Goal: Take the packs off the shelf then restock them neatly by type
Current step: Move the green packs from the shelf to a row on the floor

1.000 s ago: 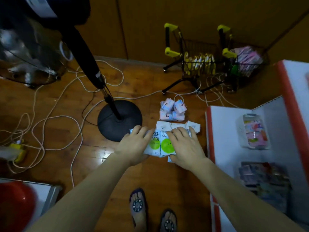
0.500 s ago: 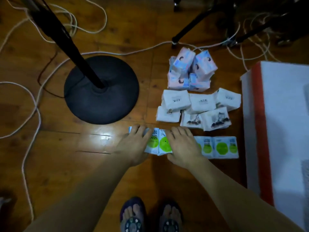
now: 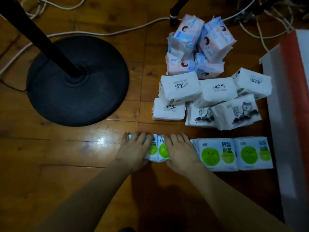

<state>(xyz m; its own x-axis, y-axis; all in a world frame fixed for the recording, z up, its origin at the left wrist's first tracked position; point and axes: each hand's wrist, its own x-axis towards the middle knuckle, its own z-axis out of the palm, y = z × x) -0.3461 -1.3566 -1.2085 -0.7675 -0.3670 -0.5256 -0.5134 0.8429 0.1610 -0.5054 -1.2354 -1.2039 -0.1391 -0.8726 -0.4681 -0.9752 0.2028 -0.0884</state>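
Observation:
Packs lie sorted in groups on the wooden floor. A row of white packs with green dots (image 3: 234,154) runs along the front. My left hand (image 3: 133,151) and my right hand (image 3: 181,154) each lie over a green-dot pack (image 3: 158,149) at the row's left end, fingers across the top and thumbs tucked at the near edge. Behind the row sit plain white packs (image 3: 217,91) and white packs with a cartoon animal (image 3: 237,113). Farther back is a heap of pink and blue packs (image 3: 200,47). The white shelf with a red edge (image 3: 289,114) stands at the right.
A black round fan base (image 3: 76,81) with its slanted pole (image 3: 33,34) stands to the left of the packs. White cables (image 3: 103,32) trail across the floor behind. A black trolley leg (image 3: 175,9) reaches down at the top middle.
The view has dropped closer to the floor, and the trolleys and the shelf's inside have left the picture. Both hands have stayed on the same two green-dot packs.

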